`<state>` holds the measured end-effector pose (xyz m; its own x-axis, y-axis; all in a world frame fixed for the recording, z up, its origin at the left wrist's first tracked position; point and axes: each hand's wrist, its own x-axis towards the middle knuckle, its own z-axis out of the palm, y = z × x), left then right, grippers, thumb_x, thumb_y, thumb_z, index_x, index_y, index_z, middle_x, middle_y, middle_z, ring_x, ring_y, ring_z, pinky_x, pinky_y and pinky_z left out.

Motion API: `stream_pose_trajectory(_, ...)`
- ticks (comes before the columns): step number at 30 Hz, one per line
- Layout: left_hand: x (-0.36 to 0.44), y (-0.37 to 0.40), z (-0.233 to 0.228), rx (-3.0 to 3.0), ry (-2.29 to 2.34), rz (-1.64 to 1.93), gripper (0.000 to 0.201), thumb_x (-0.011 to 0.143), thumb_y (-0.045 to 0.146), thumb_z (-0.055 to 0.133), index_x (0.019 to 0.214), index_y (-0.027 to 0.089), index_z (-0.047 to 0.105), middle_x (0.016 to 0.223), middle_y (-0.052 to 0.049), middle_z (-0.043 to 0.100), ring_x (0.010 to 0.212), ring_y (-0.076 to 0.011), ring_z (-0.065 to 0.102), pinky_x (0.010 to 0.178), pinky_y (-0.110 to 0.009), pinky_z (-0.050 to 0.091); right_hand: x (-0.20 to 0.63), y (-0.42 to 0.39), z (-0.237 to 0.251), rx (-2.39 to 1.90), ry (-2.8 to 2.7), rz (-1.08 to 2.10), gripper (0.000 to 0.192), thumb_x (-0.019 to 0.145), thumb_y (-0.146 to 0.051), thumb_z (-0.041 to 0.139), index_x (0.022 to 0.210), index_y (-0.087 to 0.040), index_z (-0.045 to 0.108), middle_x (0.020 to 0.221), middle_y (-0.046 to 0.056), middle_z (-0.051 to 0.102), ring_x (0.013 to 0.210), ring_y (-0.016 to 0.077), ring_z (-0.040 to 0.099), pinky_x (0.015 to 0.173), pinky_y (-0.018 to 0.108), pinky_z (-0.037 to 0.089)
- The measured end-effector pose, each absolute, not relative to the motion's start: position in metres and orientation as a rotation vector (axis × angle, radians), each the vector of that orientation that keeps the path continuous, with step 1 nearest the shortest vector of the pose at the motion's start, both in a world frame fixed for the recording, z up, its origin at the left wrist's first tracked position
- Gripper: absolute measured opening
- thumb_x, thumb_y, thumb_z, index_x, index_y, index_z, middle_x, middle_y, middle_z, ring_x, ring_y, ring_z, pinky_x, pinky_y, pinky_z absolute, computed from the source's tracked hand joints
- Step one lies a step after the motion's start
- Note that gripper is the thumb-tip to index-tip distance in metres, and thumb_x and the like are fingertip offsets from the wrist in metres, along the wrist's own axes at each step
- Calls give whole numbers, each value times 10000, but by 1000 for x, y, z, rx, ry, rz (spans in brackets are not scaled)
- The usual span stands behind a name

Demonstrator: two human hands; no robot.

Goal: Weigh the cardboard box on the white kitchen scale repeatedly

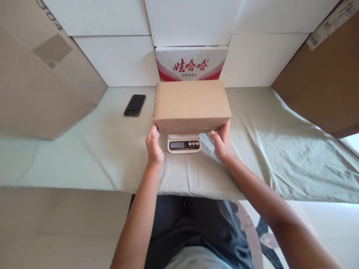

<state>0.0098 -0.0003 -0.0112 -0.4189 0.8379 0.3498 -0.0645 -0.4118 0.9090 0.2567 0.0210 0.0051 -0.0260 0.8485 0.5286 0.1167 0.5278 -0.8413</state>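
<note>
A closed brown cardboard box [192,102] rests on top of a small white kitchen scale [184,144], whose display and buttons stick out at the front. My left hand [153,144] grips the box's lower left front corner. My right hand [222,141] grips its lower right front corner. The scale stands on a pale green cloth [112,149] that covers the table.
A black phone [135,105] lies flat on the cloth to the left of the box. Behind the box stands a white and red carton [191,64] with red print. Large brown cardboard sheets lean at the left [42,74] and right [325,82]; white boxes form the back wall.
</note>
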Motion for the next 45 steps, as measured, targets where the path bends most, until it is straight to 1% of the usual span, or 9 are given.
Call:
stream_pose_trajectory(4, 10, 2, -13, 1071, 1194, 1880, 942, 829, 929, 548, 1387, 199, 754, 1478, -189, 714, 1516, -372, 568, 1269, -475, 452, 251, 23, -5, -791, -1453, 769, 842, 915, -666, 634, 1631, -364, 310, 1714, 78, 447, 1586, 329, 459, 1389, 575, 309)
stream_pose_trajectory(16, 9, 2, -14, 1052, 1259, 1811, 999, 829, 948, 520, 1454, 191, 705, 1559, -209, 647, 1566, -373, 505, 1306, -491, 395, 248, 21, -2, -839, -1430, 816, 845, 884, -673, 650, 1621, -402, 339, 1724, 41, 454, 1602, 325, 440, 1394, 581, 321)
stream_pose_trajectory(18, 9, 1, -12, 1124, 1239, 1835, 931, 892, 886, 514, 1505, 201, 664, 1621, -183, 595, 1589, -348, 477, 1319, -460, 381, 249, 21, -1, -855, -1409, 830, 862, 863, -696, 657, 1614, -396, 358, 1737, 41, 438, 1630, 337, 403, 1410, 581, 284)
stream_pose_trajectory(23, 3, -2, -1, 1151, 1236, 2061, 751, 1031, 697, 405, 1612, 240, 540, 1774, -81, 400, 1683, -250, 306, 1377, -375, 259, 266, 33, 1, -859, -1262, 748, 880, 860, -758, 590, 1627, -426, 316, 1814, -21, 289, 1741, 304, 177, 1444, 589, 134)
stream_pose_trajectory(26, 0, -4, 5, 978, 1256, 2081, 680, 1067, 606, 317, 1606, 251, 531, 1789, -42, 371, 1687, -221, 295, 1385, -383, 243, 281, 45, -1, -906, -1184, 716, 870, 869, -775, 525, 1637, -434, 302, 1813, -20, 285, 1743, 291, 179, 1439, 604, 128)
stream_pose_trajectory(30, 3, -4, 8, 929, 1229, 2044, 644, 1079, 564, 278, 1562, 266, 583, 1758, -8, 432, 1677, -216, 320, 1382, -394, 270, 288, 59, -10, -929, -1082, 809, 886, 837, -779, 524, 1618, -405, 338, 1812, 12, 306, 1730, 306, 229, 1431, 614, 138)
stream_pose_trajectory(36, 11, -4, 6, 1009, 1240, 1998, 798, 1004, 710, 373, 1578, 189, 564, 1754, -118, 432, 1675, -258, 327, 1369, -391, 304, 278, 59, -25, -918, -1169, 830, 858, 881, -766, 542, 1627, -400, 330, 1826, 19, 282, 1730, 312, 231, 1414, 626, 207)
stream_pose_trajectory(40, 14, -2, 4, 993, 1228, 1990, 787, 997, 704, 414, 1558, 182, 593, 1733, -134, 462, 1655, -251, 372, 1341, -346, 347, 276, 57, -31, -810, -1287, 794, 791, 915, -724, 576, 1620, -451, 345, 1810, -19, 323, 1718, 307, 272, 1413, 615, 239)
stream_pose_trajectory(45, 15, 3, -1, 993, 1201, 1978, 810, 997, 703, 447, 1557, 135, 589, 1712, -185, 477, 1628, -277, 425, 1334, -370, 365, 277, 58, -34, -780, -1310, 832, 824, 904, -721, 606, 1631, -448, 329, 1787, -7, 370, 1718, 315, 268, 1411, 655, 214)
